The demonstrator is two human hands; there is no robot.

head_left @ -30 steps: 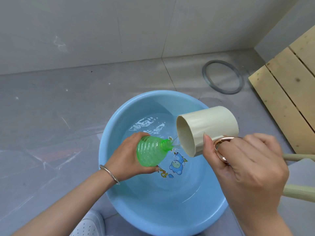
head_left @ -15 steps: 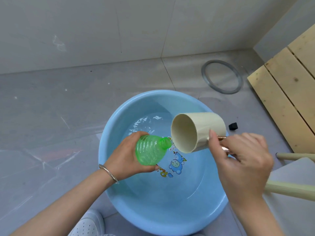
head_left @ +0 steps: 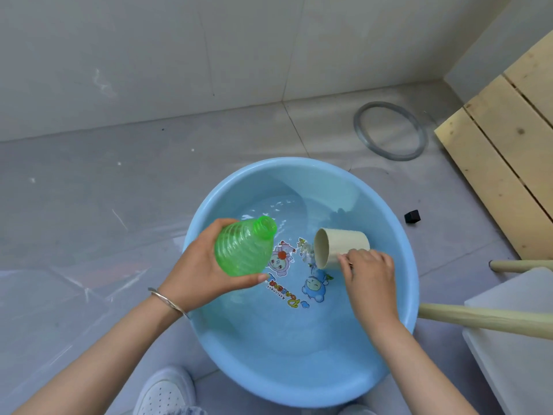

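1. Basin. The blue basin stands on the grey floor in the same place as one second ago. A shallow layer of water covers its bottom, with ripples near the far wall.

2. Bottle. The left hand wraps the ribbed body of the green bottle, with the fingers curled behind it and the thumb pressed along its underside. One second ago the neck pointed sideways to the cup's lip, low over the printed figures. The bottle now sits higher over the left half of the basin. Its open mouth is tilted up and toward the far rim, clear of the cup.

3. Cup. The right hand grips the cream cup from the near side, with the fingers curled tight over the handle area. The handle itself is mostly hidden. One second ago the cup was raised and tipped with its lip at the bottle neck. It now lies on its side, low in the basin right of centre. Its mouth faces left, at or just touching the water surface.

4. Meaning for the task. The pour into the bottle appears to be finished for this cycle. The lowered cup indicates a fresh scoop is starting. The raised neck probably keeps the water already inside the bottle.
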